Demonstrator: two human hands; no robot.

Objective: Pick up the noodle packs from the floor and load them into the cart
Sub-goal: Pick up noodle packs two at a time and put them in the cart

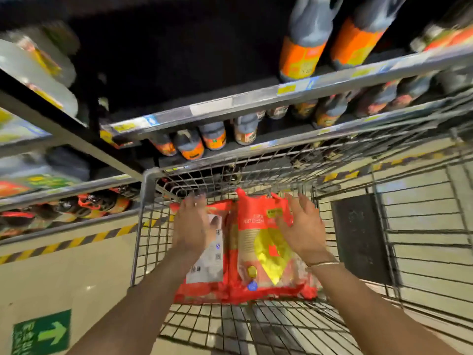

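Observation:
Two red noodle packs lie side by side inside the wire cart [143,226]. The left pack [207,265] shows its white back label with a barcode. The right pack [261,247] shows its front with a yellow picture. My left hand [192,226] lies flat on the left pack with straight fingers. Over the upper right part of the right pack, my right hand [302,226] is spread with its fingers straight. Neither hand curls round a pack.
Store shelves [230,108] with dark bottles bearing orange labels stand right behind the cart. A yellow-black hazard stripe [64,243] runs along the shelf base. A green arrow sign [42,334] is on the pale floor at lower left. A dark panel [358,237] sits in the cart's right side.

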